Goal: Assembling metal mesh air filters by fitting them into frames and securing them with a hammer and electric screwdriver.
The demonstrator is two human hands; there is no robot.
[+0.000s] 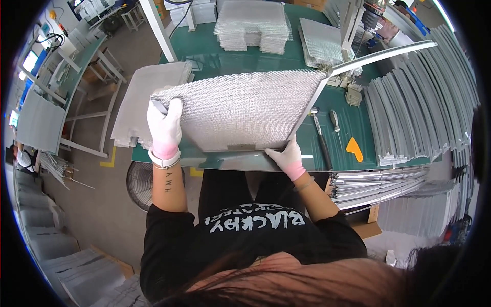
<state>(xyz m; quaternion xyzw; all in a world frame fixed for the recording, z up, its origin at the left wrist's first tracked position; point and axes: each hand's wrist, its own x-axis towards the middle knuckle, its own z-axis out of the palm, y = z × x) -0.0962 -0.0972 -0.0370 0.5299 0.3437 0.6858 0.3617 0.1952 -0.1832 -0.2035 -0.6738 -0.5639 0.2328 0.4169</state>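
Spanning most of the view, the green worktable (pixel 230 56) carries the work at standing height, with stock kept within arm's reach: grey metal strips (pixel 419 102) fanned along the right side and stacks of mesh sheets (pixel 253 23) at the far edge. Near its front edge lies the mesh filter panel (pixel 240 107), tilted up on the left, likely so its right side slides into the long metal frame rail (pixel 353 64) running far and right. The left hand (pixel 164 128) is clamped on the panel's left edge, lifting it. The right hand (pixel 287 156) presses flat at the near right corner, fingers together, steadying it. A screwdriver (pixel 321 140) and an orange scraper (pixel 354 149) rest right of the panel.
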